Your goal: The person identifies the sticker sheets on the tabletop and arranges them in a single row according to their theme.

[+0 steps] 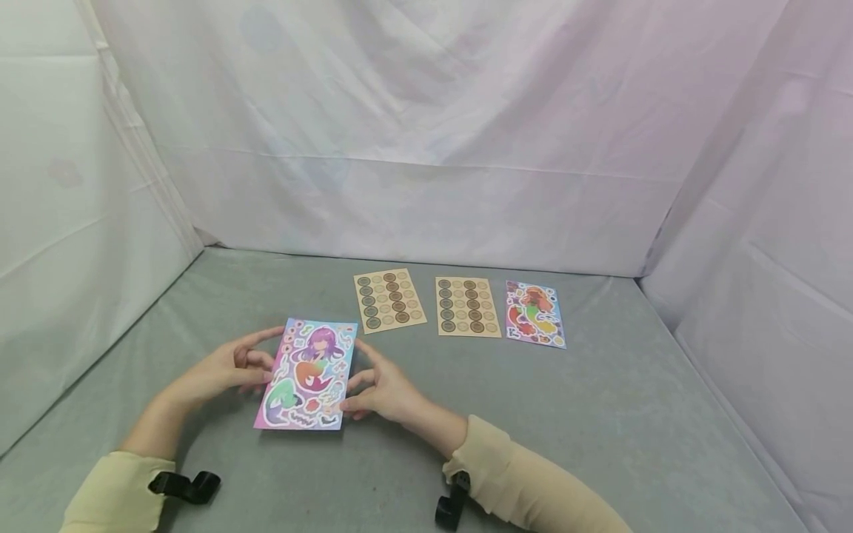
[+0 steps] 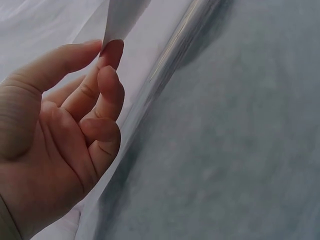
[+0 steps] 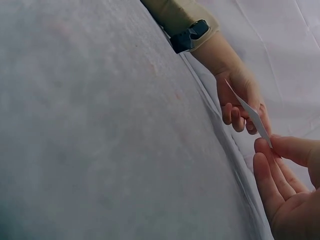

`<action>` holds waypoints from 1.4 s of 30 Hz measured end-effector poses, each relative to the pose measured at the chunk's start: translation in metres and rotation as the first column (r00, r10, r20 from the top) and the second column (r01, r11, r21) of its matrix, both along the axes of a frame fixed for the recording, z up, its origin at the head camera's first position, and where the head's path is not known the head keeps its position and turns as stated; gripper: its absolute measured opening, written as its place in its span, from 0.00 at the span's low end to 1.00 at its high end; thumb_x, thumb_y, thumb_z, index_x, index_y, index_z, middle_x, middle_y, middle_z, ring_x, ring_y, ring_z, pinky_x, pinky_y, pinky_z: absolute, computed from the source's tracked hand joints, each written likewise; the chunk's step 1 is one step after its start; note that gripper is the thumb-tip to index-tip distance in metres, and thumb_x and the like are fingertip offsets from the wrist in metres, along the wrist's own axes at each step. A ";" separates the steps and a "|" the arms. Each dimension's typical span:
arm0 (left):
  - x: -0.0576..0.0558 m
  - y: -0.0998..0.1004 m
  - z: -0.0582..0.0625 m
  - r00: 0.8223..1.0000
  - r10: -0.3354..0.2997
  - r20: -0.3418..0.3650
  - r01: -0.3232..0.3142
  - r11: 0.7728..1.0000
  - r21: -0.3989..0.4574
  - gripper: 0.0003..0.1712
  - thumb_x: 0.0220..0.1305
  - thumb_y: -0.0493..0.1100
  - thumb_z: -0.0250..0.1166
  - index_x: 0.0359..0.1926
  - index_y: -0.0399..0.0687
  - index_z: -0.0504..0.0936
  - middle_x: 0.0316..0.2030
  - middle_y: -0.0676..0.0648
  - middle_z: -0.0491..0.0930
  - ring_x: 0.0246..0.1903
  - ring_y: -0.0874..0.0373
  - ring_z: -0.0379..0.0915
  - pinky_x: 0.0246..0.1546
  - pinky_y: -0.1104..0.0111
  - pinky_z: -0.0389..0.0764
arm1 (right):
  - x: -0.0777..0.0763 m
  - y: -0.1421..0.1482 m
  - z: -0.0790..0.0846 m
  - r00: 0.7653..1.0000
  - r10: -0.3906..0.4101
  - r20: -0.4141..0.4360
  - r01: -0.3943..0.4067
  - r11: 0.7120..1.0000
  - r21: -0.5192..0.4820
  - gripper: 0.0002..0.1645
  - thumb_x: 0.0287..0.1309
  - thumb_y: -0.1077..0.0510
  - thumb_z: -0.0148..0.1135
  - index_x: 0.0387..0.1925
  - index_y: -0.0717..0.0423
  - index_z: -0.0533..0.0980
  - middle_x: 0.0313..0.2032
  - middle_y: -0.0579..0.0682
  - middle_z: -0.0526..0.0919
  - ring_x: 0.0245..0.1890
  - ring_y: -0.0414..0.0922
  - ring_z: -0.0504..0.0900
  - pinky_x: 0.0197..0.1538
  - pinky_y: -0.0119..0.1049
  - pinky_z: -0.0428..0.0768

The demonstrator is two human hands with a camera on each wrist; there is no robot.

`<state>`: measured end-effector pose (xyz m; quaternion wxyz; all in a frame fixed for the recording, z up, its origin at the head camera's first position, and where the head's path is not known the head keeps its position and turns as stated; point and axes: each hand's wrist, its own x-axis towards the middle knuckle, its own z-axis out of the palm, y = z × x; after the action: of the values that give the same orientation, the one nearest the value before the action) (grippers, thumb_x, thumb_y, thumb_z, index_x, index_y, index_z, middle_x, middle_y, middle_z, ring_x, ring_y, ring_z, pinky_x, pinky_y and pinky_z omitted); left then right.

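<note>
A mermaid sticker sheet is held up over the grey table, its printed face toward the head camera. My left hand pinches its left edge between thumb and fingers. At the opposite edge, my right hand grips the sheet the same way. The left wrist view shows the left hand with the sheet's pale back between thumb and fingertip. Seen edge-on in the right wrist view, the sheet spans from the left hand to the right hand.
Two tan sheets of round stickers, one on the left and one in the middle, lie toward the back of the table. Right of them lies another mermaid sticker sheet. White cloth walls enclose the back and sides.
</note>
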<state>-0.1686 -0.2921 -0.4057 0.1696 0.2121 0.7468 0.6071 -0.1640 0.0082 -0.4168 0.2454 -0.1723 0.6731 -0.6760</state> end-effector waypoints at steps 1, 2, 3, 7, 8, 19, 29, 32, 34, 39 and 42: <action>0.000 -0.001 0.000 1.000 -0.002 0.001 0.002 1.000 -0.002 0.45 0.62 0.28 0.61 0.71 0.27 0.42 0.33 0.47 0.82 0.22 0.63 0.73 0.18 0.71 0.73 | 0.000 -0.001 0.000 1.000 -0.002 0.002 0.002 1.000 0.001 0.61 0.44 0.78 0.67 0.74 0.47 0.49 0.29 0.53 0.83 0.23 0.48 0.84 0.27 0.42 0.83; 0.000 -0.001 -0.001 1.000 -0.004 0.003 0.004 1.000 -0.004 0.45 0.62 0.28 0.61 0.71 0.27 0.42 0.32 0.47 0.82 0.22 0.62 0.73 0.18 0.71 0.72 | 0.000 -0.002 0.000 1.000 -0.004 0.004 0.004 1.000 0.001 0.60 0.44 0.78 0.68 0.74 0.47 0.50 0.29 0.54 0.83 0.23 0.49 0.84 0.27 0.42 0.83; 0.000 -0.002 -0.001 1.000 -0.004 0.005 0.004 1.000 -0.006 0.45 0.62 0.28 0.60 0.70 0.26 0.41 0.32 0.47 0.82 0.22 0.62 0.73 0.18 0.71 0.72 | 0.000 -0.003 0.000 1.000 -0.005 0.004 0.005 1.000 0.003 0.60 0.44 0.78 0.68 0.74 0.47 0.50 0.29 0.54 0.83 0.23 0.49 0.84 0.27 0.42 0.83; 0.001 -0.005 -0.001 1.000 0.015 0.018 -0.014 0.999 -0.033 0.46 0.62 0.29 0.61 0.71 0.27 0.42 0.30 0.48 0.81 0.20 0.63 0.70 0.17 0.71 0.71 | 0.000 -0.007 0.001 1.000 -0.001 -0.007 0.001 0.999 0.033 0.61 0.43 0.77 0.69 0.74 0.48 0.49 0.29 0.53 0.83 0.22 0.49 0.84 0.26 0.42 0.83; 0.001 -0.005 0.000 1.000 0.020 0.022 -0.019 0.999 -0.041 0.46 0.62 0.30 0.62 0.71 0.27 0.42 0.30 0.48 0.81 0.20 0.64 0.70 0.16 0.71 0.70 | 0.000 -0.008 0.001 1.000 0.001 -0.010 0.000 0.999 0.042 0.61 0.43 0.77 0.69 0.74 0.48 0.49 0.28 0.53 0.83 0.22 0.49 0.84 0.26 0.42 0.83; 0.002 -0.011 -0.001 0.999 0.035 0.003 -0.034 0.992 -0.121 0.45 0.62 0.32 0.63 0.71 0.27 0.44 0.25 0.47 0.78 0.18 0.65 0.67 0.13 0.70 0.68 | 0.001 -0.019 0.000 0.999 -0.011 0.031 0.009 0.997 0.075 0.61 0.43 0.78 0.69 0.74 0.53 0.47 0.27 0.54 0.83 0.21 0.48 0.83 0.25 0.41 0.83; 0.002 -0.013 -0.003 0.998 0.036 0.043 -0.028 0.984 -0.173 0.46 0.62 0.35 0.64 0.72 0.29 0.44 0.22 0.46 0.75 0.16 0.64 0.66 0.11 0.71 0.66 | 0.000 -0.021 -0.003 0.997 -0.025 0.079 0.018 0.996 0.089 0.60 0.43 0.78 0.68 0.74 0.54 0.49 0.26 0.54 0.82 0.20 0.47 0.82 0.25 0.41 0.83; 0.002 -0.012 -0.003 0.997 0.044 0.065 -0.031 0.982 -0.186 0.47 0.62 0.35 0.64 0.72 0.30 0.44 0.21 0.47 0.75 0.15 0.64 0.65 0.11 0.72 0.66 | 0.000 -0.022 -0.004 0.996 -0.027 0.083 0.018 0.995 0.099 0.60 0.43 0.78 0.69 0.74 0.54 0.49 0.25 0.53 0.82 0.20 0.47 0.82 0.24 0.40 0.83; 0.002 -0.011 -0.003 0.996 0.052 0.077 -0.036 0.980 -0.194 0.47 0.62 0.35 0.64 0.72 0.30 0.44 0.21 0.47 0.75 0.15 0.64 0.65 0.11 0.73 0.66 | 0.000 -0.023 -0.005 0.996 -0.027 0.081 0.018 0.994 0.109 0.60 0.44 0.78 0.69 0.74 0.54 0.49 0.25 0.53 0.82 0.19 0.47 0.82 0.23 0.40 0.82; 0.002 -0.009 -0.003 0.994 0.074 0.079 -0.055 0.973 -0.226 0.46 0.61 0.35 0.64 0.72 0.30 0.46 0.21 0.48 0.74 0.14 0.64 0.65 0.11 0.73 0.66 | 0.000 -0.025 -0.005 0.997 -0.031 0.077 0.020 0.990 0.139 0.59 0.44 0.77 0.69 0.73 0.55 0.48 0.25 0.53 0.82 0.18 0.46 0.82 0.22 0.40 0.82; 0.003 -0.009 -0.003 0.994 0.080 0.071 -0.061 0.967 -0.248 0.46 0.60 0.35 0.64 0.71 0.30 0.48 0.21 0.47 0.74 0.14 0.63 0.65 0.11 0.73 0.66 | 0.000 -0.027 -0.004 0.996 -0.037 0.081 0.024 0.988 0.154 0.59 0.44 0.77 0.69 0.73 0.55 0.49 0.25 0.54 0.82 0.17 0.46 0.81 0.21 0.40 0.82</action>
<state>-0.1660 -0.3010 -0.4084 0.2027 0.1382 0.8159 0.5236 -0.1638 -0.0185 -0.4213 0.2754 -0.1142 0.7147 -0.6327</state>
